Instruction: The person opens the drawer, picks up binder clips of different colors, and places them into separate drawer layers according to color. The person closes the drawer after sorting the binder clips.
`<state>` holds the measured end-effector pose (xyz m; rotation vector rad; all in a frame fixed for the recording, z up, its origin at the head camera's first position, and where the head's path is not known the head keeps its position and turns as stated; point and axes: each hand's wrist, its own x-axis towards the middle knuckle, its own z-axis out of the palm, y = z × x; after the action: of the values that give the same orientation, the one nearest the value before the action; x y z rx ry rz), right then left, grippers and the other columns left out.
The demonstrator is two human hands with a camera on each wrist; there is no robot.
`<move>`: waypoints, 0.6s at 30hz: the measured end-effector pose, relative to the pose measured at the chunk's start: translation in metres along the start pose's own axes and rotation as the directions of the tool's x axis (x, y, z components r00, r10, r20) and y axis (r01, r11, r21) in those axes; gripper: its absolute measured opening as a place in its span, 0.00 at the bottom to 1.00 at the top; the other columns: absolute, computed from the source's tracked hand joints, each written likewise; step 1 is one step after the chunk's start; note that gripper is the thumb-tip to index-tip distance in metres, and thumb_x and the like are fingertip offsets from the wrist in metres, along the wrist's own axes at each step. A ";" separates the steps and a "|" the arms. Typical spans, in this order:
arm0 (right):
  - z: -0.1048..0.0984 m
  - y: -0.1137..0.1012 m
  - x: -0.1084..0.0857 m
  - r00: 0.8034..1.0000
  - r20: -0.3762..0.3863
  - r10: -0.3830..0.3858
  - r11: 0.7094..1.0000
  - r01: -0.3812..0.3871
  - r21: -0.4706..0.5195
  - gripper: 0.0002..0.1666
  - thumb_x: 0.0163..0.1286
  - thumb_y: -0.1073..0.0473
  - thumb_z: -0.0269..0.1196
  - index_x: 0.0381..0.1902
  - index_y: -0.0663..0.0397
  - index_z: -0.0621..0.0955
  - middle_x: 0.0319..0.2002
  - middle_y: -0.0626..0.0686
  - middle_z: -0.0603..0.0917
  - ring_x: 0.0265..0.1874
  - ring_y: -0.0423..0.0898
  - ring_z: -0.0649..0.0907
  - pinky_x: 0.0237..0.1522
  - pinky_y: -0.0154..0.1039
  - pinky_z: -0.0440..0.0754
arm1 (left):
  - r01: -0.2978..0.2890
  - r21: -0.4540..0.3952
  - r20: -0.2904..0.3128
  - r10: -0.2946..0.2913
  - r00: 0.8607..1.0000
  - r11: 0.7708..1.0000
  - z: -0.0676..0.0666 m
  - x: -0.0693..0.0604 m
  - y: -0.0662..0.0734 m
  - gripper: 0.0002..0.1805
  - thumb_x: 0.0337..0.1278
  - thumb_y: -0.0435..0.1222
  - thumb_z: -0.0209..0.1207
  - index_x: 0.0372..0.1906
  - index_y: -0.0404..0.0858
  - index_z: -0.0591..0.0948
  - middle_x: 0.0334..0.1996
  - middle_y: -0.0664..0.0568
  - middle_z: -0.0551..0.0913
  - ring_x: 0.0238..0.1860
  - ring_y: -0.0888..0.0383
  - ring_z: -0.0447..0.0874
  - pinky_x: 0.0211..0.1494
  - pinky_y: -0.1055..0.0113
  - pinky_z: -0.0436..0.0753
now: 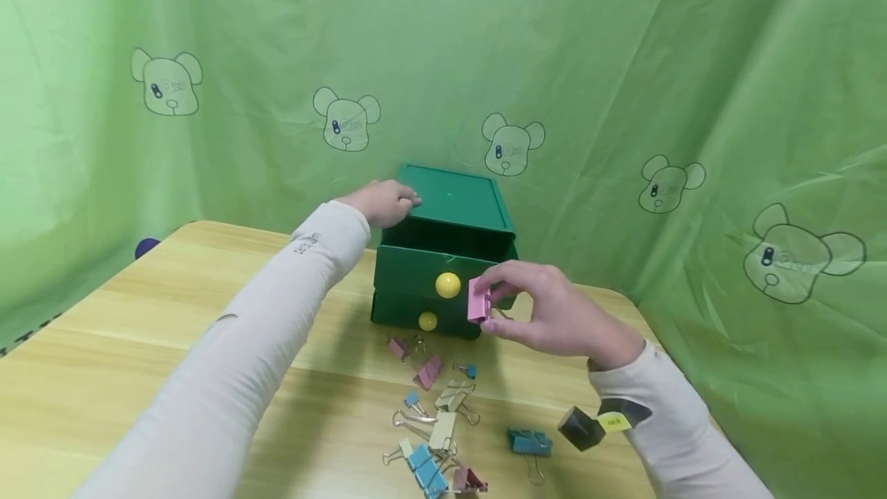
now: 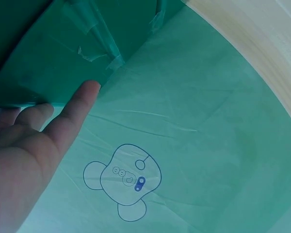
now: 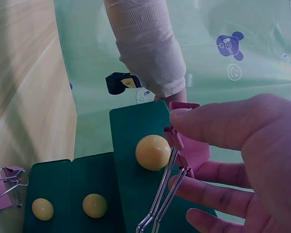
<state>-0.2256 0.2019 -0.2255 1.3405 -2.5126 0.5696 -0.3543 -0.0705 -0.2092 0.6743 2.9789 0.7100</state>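
Between thumb and fingers, my right hand (image 1: 554, 313) pinches a pink binder clip (image 1: 478, 301) in front of the green drawer box (image 1: 460, 197). In the right wrist view the pink clip (image 3: 194, 154) has its silver handles hanging down beside a yellow knob (image 3: 153, 152). The upper drawer (image 1: 409, 272) is pulled out, and its inside is dark. My left hand (image 1: 384, 202) rests at the top left edge of the box, fingers extended. In the left wrist view, the left hand's fingers (image 2: 70, 116) touch the green side.
Several binder clips lie on the wooden table (image 1: 333, 406) before the box, among them a pink one (image 1: 428, 371), a cream one (image 1: 443, 431) and a blue one (image 1: 426, 470). A teal clip (image 1: 530, 442) lies to their right. Green patterned cloth hangs behind.
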 end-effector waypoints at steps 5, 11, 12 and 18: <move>-0.002 0.003 0.003 0.999 -0.019 -0.026 1.000 0.026 0.012 0.24 0.55 0.62 0.74 0.50 0.53 0.81 0.43 0.45 0.83 0.39 0.38 0.82 0.42 0.44 0.83 | -0.002 -0.005 0.010 0.002 1.000 1.000 0.001 -0.001 -0.001 0.24 0.75 0.40 0.37 0.70 0.42 0.68 0.72 0.48 0.62 0.74 0.48 0.52 0.74 0.53 0.54; -0.006 0.003 0.008 0.999 -0.035 -0.022 1.000 0.022 0.003 0.23 0.55 0.62 0.74 0.50 0.53 0.81 0.43 0.45 0.83 0.39 0.39 0.83 0.41 0.46 0.83 | -0.004 0.008 0.001 0.004 1.000 1.000 -0.001 -0.001 -0.002 0.24 0.75 0.40 0.37 0.70 0.42 0.68 0.72 0.48 0.63 0.74 0.48 0.53 0.74 0.54 0.54; -0.007 0.004 0.008 0.999 -0.040 -0.022 1.000 0.022 -0.001 0.23 0.55 0.62 0.74 0.49 0.53 0.81 0.43 0.46 0.83 0.39 0.39 0.83 0.41 0.46 0.83 | -0.006 0.010 0.000 0.006 1.000 1.000 -0.001 0.000 -0.002 0.24 0.75 0.40 0.37 0.70 0.42 0.68 0.72 0.48 0.63 0.74 0.48 0.53 0.74 0.54 0.54; -0.010 0.007 0.010 0.999 -0.048 -0.007 1.000 0.007 -0.014 0.23 0.54 0.64 0.74 0.49 0.53 0.81 0.43 0.46 0.83 0.39 0.39 0.83 0.43 0.41 0.83 | -0.015 0.014 -0.003 0.016 1.000 1.000 0.000 0.001 -0.001 0.24 0.75 0.40 0.37 0.70 0.42 0.68 0.72 0.49 0.63 0.73 0.48 0.53 0.74 0.54 0.55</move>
<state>-0.2370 0.2023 -0.2138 1.3142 -2.4682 0.5754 -0.3553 -0.0713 -0.2100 0.6984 2.9873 0.6926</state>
